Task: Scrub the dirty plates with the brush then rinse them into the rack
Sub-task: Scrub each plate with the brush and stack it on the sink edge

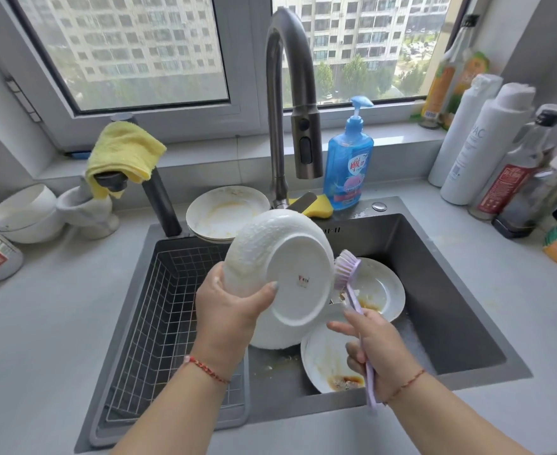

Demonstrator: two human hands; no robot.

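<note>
Left hand grips the white plate by its lower-left rim, thumb across the back and the other fingers out of sight, so the plate is tipped up with its underside and foot ring facing the camera. Right hand is wrapped round the lilac dish brush, and the handle runs roughly from 5 o'clock at the hand up to 11 o'clock at the bristle head, which sits right at the plate's 3 o'clock edge, touching or just shy of it, hard to tell. So the brush is the closer tool and the plate lies to its 9 o'clock; I reckon the next stroke sweeps leftwards across the back. Two dirty plates wait in the sink below, more stacked at 12 o'clock by the faucet. The wire rack sits off at 9 o'clock, nearer the left hand.
</note>
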